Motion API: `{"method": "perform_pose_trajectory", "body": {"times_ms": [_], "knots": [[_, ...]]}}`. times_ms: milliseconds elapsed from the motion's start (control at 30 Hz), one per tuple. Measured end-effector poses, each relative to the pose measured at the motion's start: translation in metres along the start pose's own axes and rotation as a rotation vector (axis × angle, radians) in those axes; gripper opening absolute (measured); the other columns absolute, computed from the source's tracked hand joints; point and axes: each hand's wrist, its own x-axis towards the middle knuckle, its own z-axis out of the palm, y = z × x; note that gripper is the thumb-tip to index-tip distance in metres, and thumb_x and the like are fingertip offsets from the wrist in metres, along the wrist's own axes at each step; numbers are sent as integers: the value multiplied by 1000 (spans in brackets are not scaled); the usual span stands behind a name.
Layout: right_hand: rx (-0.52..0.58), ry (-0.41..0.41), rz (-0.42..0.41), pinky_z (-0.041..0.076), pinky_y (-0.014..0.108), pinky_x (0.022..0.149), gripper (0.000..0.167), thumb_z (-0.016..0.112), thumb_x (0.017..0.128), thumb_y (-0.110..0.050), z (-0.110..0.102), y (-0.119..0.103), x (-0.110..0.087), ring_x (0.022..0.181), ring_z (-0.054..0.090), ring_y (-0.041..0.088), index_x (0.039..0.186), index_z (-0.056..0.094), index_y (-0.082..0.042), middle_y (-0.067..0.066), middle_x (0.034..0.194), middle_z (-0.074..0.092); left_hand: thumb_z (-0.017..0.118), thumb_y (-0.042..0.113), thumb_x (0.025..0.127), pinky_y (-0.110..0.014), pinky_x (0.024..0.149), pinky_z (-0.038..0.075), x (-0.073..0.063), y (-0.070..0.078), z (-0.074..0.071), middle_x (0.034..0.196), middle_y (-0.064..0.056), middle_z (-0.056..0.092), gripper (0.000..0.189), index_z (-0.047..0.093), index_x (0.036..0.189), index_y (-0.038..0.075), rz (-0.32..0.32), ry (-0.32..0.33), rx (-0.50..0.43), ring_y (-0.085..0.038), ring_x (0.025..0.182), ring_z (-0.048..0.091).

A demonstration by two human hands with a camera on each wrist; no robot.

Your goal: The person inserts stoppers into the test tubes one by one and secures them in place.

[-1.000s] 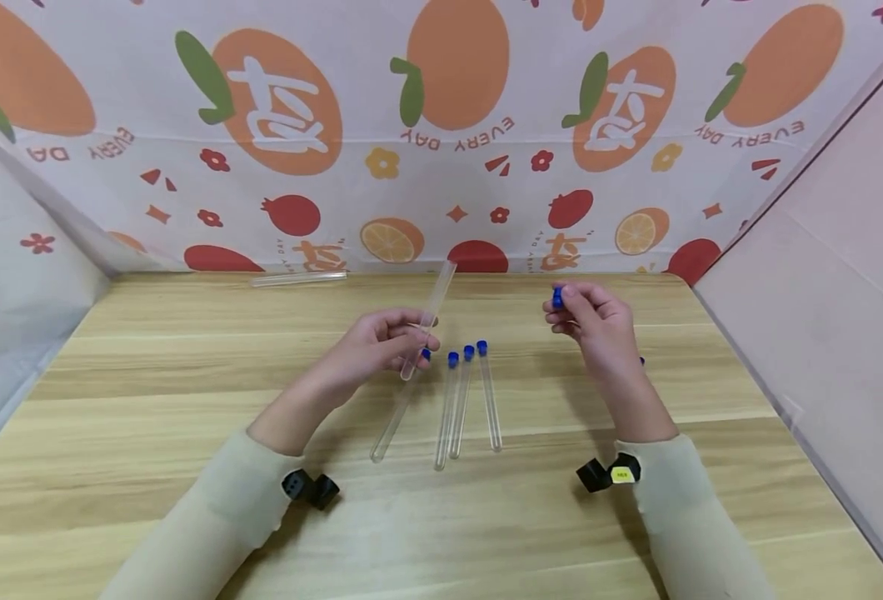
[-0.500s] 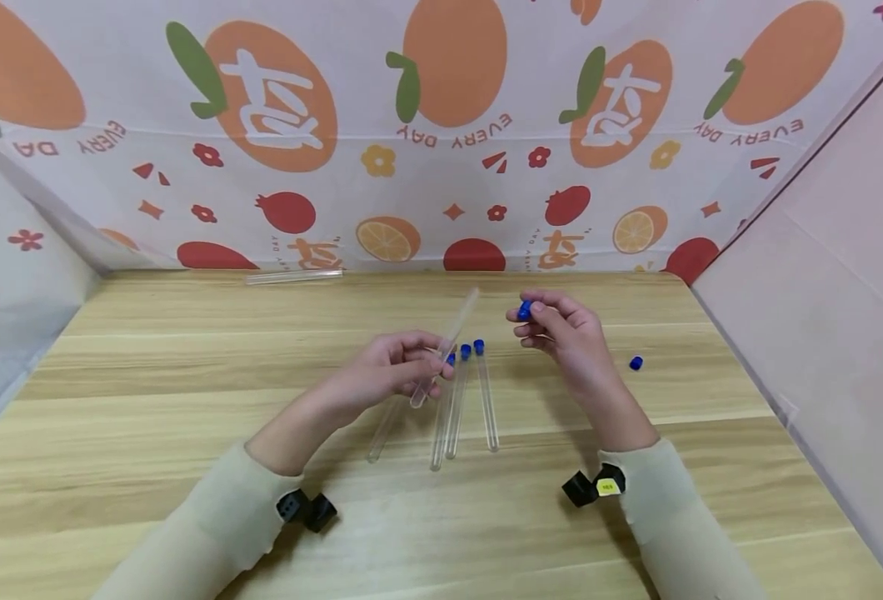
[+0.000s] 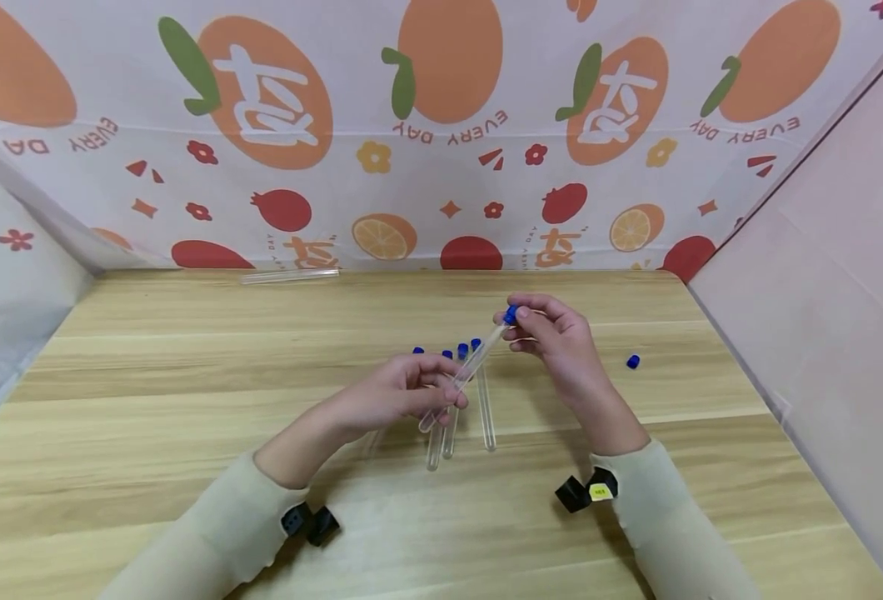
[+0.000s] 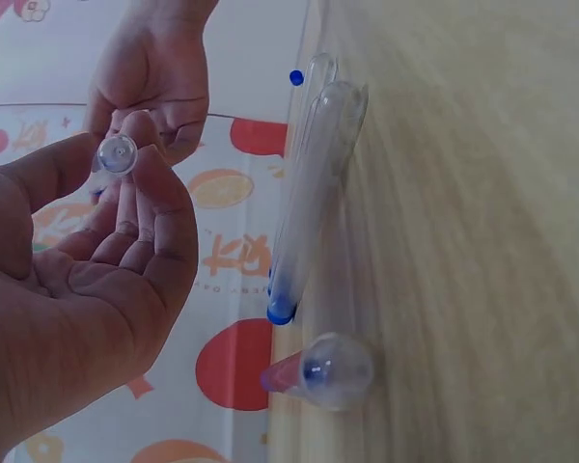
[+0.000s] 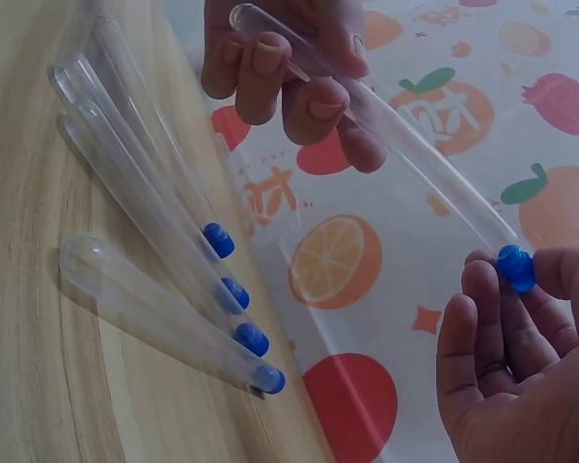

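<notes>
My left hand (image 3: 404,393) pinches a clear test tube (image 3: 479,358) near its rounded bottom, holding it tilted above the table with the mouth up toward the right. My right hand (image 3: 557,337) pinches a blue cap (image 3: 511,314) between thumb and fingers. In the right wrist view the cap (image 5: 515,268) sits right at the tube's mouth (image 5: 502,231). Several blue-capped test tubes (image 3: 488,408) lie on the table below, partly hidden by my left hand. They also show in the left wrist view as capped tubes (image 4: 304,212) close together.
A loose blue cap (image 3: 633,362) lies right of my right hand. Clear uncapped tubing (image 3: 291,276) lies along the back edge of the wooden table (image 3: 149,400). Behind it hangs a fruit-print cloth (image 3: 441,167), with pale panels at both sides.
My right hand has moved left with the blue cap, and my left hand has carried the tube right and nearer to me. The cap and tube mouth now meet.
</notes>
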Motion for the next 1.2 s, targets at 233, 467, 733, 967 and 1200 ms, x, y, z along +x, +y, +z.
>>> {"method": "perform_pose_trajectory", "body": {"times_ms": [233,467,733,967,1200], "knots": [[0,-23,7,59,28,80,25,58,102,-21,3,0,1,89,69,18,123,63,-7,2,105,75,53,5,102,-29,78,59,2,-2,-1,120,-34,61,42,45,140,-9,13,4,-2,-20,86,68],[0,-5,-12,60,29,82,23,63,100,-21,0,4,2,88,70,15,118,65,-7,2,106,76,52,6,103,-31,80,59,6,-3,-1,120,-34,61,41,45,140,-9,20,5,-12,-17,86,67],[13,4,-79,60,29,81,21,68,96,-19,-1,9,3,85,70,12,112,71,-6,3,102,76,50,3,103,-29,78,60,9,-4,0,119,-34,61,41,43,142,-7,1,-12,-67,-17,83,68],[-20,39,-96,60,29,80,19,68,96,-19,1,10,6,83,70,13,109,74,-5,0,98,76,47,10,106,-31,70,60,10,-3,0,106,-20,65,34,50,137,-3,-43,3,-111,-18,76,66],[-42,52,-92,60,30,81,25,69,96,-18,4,9,8,84,70,14,112,71,1,-1,97,75,49,12,105,-31,67,61,10,-2,0,102,-14,68,33,55,133,-4,-63,34,-126,-16,74,68]]}}
